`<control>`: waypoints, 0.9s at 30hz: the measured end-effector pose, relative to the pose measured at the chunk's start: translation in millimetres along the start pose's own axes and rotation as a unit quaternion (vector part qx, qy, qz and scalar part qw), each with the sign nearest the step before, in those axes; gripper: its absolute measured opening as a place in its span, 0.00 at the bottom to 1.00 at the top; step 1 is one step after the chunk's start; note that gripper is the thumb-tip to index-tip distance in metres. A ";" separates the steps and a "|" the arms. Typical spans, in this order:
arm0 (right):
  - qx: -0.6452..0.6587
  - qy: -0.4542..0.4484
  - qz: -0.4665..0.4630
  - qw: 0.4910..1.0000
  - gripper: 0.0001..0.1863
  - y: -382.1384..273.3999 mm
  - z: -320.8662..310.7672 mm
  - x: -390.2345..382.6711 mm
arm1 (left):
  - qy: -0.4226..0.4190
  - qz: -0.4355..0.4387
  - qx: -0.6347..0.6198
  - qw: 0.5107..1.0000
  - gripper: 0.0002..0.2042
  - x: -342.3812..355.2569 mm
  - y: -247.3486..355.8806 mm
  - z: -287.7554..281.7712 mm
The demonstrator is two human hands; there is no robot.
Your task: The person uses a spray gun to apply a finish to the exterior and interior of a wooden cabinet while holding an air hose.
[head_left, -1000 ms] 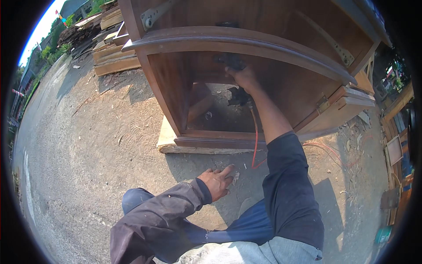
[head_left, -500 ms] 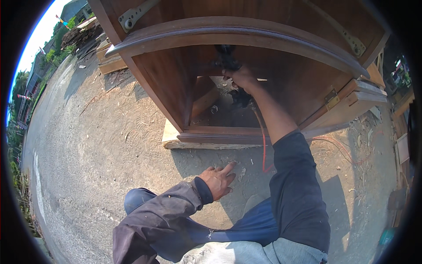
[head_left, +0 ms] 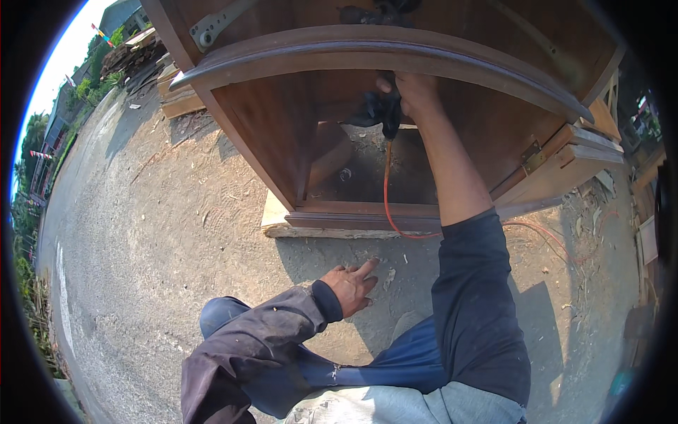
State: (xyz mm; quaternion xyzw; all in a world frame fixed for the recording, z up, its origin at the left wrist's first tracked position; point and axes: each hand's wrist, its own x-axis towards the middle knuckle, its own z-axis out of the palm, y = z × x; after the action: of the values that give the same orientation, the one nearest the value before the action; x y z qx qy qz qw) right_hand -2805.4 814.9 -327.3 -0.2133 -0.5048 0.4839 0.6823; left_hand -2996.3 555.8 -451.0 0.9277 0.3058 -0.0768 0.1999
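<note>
My right hand (head_left: 418, 93) reaches into the brown wooden cabinet (head_left: 247, 127) and is closed round the handle of a black spray gun (head_left: 390, 116). A curved front rail crosses in front of the gun, so its middle is hidden; its dark head shows above the rail. An orange air hose (head_left: 386, 184) hangs from the handle and runs over the cabinet's bottom edge. My left hand (head_left: 349, 291) rests empty above the ground by my bent knee, index finger stretched out and fingers apart.
The cabinet stands on a pale wooden board (head_left: 275, 219). Metal drawer slides (head_left: 215, 25) sit on its upper inner sides, and a brass hinge (head_left: 532, 157) on the right. Stacked timber (head_left: 180, 102) lies at the far left, beside a paved road (head_left: 92, 233).
My right hand has moved up and slightly right with the spray gun, whose head now shows above the rail. The hose has shifted left and lifted. My left hand is nearly still.
</note>
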 end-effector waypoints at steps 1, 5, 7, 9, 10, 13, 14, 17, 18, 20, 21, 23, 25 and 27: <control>-0.010 0.029 -0.008 0.999 0.06 -3.6 1.9 -3.3 | 0.001 -0.002 -0.002 1.000 0.25 -0.3 0.2 -0.1; -0.115 -0.062 0.070 0.989 0.09 -22.6 -3.1 -3.3 | -0.016 -0.007 0.001 1.000 0.26 0.4 1.4 -2.5; -0.136 -0.050 0.097 0.985 0.09 -15.2 -3.2 -8.8 | -0.020 -0.006 0.001 1.000 0.26 2.0 1.0 -1.9; -0.158 -0.038 0.125 0.979 0.09 -2.0 -5.9 -17.1 | -0.017 0.002 0.003 1.000 0.26 4.2 -0.4 1.5; -0.177 -0.035 0.169 0.969 0.09 6.7 -12.2 -22.1 | -0.015 0.007 0.000 1.000 0.26 6.8 0.6 2.1; -0.221 -0.041 0.229 0.947 0.09 31.5 -24.0 -33.6 | -0.006 0.012 0.008 1.000 0.26 7.2 2.7 -0.2; -0.249 -0.047 0.250 0.935 0.09 38.2 -26.5 -38.5 | 0.002 0.013 0.006 1.000 0.26 7.5 2.4 1.5; -0.296 -0.055 0.278 0.912 0.10 52.2 -36.2 -51.3 | 0.012 0.012 0.005 1.000 0.26 6.6 2.7 1.1; -0.330 -0.062 0.291 0.896 0.10 56.6 -39.3 -54.7 | 0.014 0.011 0.008 1.000 0.26 6.3 2.9 -0.4; -0.347 -0.060 0.303 0.885 0.10 62.9 -40.1 -60.5 | 0.012 0.009 0.009 1.000 0.26 4.5 3.9 -5.5; -0.364 -0.057 0.315 0.874 0.10 65.5 -41.3 -63.7 | 0.009 0.009 0.011 1.000 0.26 3.9 4.5 -6.6; -0.369 -0.065 0.313 0.873 0.10 70.0 -37.7 -72.8 | 0.009 0.007 0.007 1.000 0.26 2.8 3.2 -5.0; -0.376 -0.070 0.309 0.871 0.10 73.4 -36.8 -80.2 | 0.011 0.008 0.005 1.000 0.25 2.9 3.4 -4.9; -0.426 -0.092 0.356 0.826 0.12 75.0 -39.6 -84.4 | 0.013 0.013 0.003 1.000 0.26 3.7 5.5 -7.0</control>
State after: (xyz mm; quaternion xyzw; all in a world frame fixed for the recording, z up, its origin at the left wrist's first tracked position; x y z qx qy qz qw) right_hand -2805.1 781.8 -442.3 -0.6025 -0.6101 0.4475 0.2539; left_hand -2990.0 556.7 -443.9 0.9331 0.2960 -0.0630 0.1943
